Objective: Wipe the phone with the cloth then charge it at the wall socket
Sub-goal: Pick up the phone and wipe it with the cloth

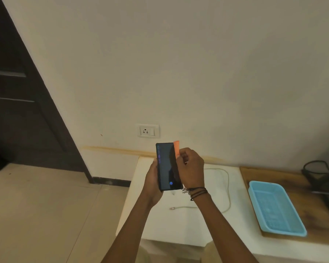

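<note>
A dark phone [166, 166] stands upright in the air with its lit screen facing me, above a white table [179, 230]. My left hand [152, 184] grips it from the left and below. My right hand [191, 168] is closed on an orange cloth [177, 148] at the phone's right edge; only the cloth's top corner shows above the fingers. A white wall socket [148, 130] sits on the wall just above the phone. A pale charging cable [227, 188] lies looped on the table, its plug end [172, 208] below my hands.
A light blue plastic basket [275, 207] rests on a wooden board [300, 190] to the right. Black cables and a dark stand [323, 179] fill the far right. A dark door [23, 103] stands at the left, with tiled floor [46, 215] below it.
</note>
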